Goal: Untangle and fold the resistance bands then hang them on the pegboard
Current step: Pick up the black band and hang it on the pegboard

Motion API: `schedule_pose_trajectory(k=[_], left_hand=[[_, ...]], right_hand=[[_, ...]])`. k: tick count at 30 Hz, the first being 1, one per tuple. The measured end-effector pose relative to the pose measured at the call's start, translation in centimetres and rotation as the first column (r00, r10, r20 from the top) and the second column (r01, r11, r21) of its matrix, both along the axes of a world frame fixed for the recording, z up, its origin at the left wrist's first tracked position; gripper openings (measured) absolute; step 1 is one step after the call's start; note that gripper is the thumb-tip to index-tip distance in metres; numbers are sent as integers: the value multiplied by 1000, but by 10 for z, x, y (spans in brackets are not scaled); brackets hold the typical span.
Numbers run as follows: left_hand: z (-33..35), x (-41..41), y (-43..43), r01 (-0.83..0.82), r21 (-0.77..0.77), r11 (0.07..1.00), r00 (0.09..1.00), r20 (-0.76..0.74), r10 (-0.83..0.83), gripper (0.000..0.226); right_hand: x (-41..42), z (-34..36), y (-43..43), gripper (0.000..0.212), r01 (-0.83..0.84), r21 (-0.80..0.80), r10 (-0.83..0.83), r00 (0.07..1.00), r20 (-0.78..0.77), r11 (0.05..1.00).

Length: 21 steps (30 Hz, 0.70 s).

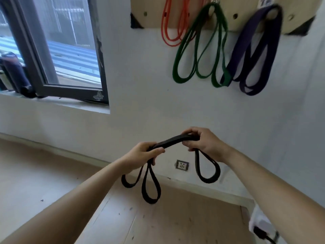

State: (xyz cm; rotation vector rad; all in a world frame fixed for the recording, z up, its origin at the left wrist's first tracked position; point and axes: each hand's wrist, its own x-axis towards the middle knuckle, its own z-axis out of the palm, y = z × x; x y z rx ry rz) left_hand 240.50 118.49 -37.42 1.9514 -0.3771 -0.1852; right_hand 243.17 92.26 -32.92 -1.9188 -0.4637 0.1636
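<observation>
The only label in sight is a small sticker [265, 1] at the top edge of the pegboard [154, 20], and it is too blurred to read. The person holds the black band [174, 139] out before the white wall, well below the board. The left hand [143, 154] is curled round one end of the gathered strands, thumb laid along the top, and two loops drop from under its fingers. The right hand [204, 145] pinches the other end between thumb and bent fingers, with one loop hanging beneath it. Between the hands the stacked strands run as a short, slightly arched bridge. Up on the board an orange band [168, 29], a green band [197, 50] and a purple band [253, 53] hang from pegs, and the green overlaps the purple at its lower right. Bare wall lies between the board's lower edge and the hands. A wall outlet [182, 165] shows low down between the hanging loops. To the left is a window [70, 50] with a dark bottle [15, 74] on its sill, and a white device [262, 224] sits at the lower right.
</observation>
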Motion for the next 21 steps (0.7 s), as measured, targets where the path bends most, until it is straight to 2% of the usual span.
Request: schedule_pose_trajectory(k=[3,6,9,12,14,17,21], left_hand=[[46,17,-10,2,-66,998,997,82,3,27],[98,31,-25,-2,-195,981,990,135,29,23],[153,42,-44,-3,-359,933,984,166,67,18],[206,51,-67,9,-500,866,976,194,101,31],[239,55,-83,19,-566,824,976,189,107,36],[282,59,-106,38,-628,777,980,177,95,18],[332,65,-141,38,-737,675,986,135,92,20]], right_hand=[[5,50,-20,18,-13,38,12,999,31,999],[6,104,-37,22,-6,93,-4,994,106,996],[6,159,-50,30,-23,234,-8,992,127,972],[6,212,-60,31,-68,369,0,983,182,927],[7,242,-66,30,-44,439,-58,974,217,898],[13,278,-74,24,-6,533,-141,962,234,846],[26,320,-84,15,56,633,-271,930,249,772]])
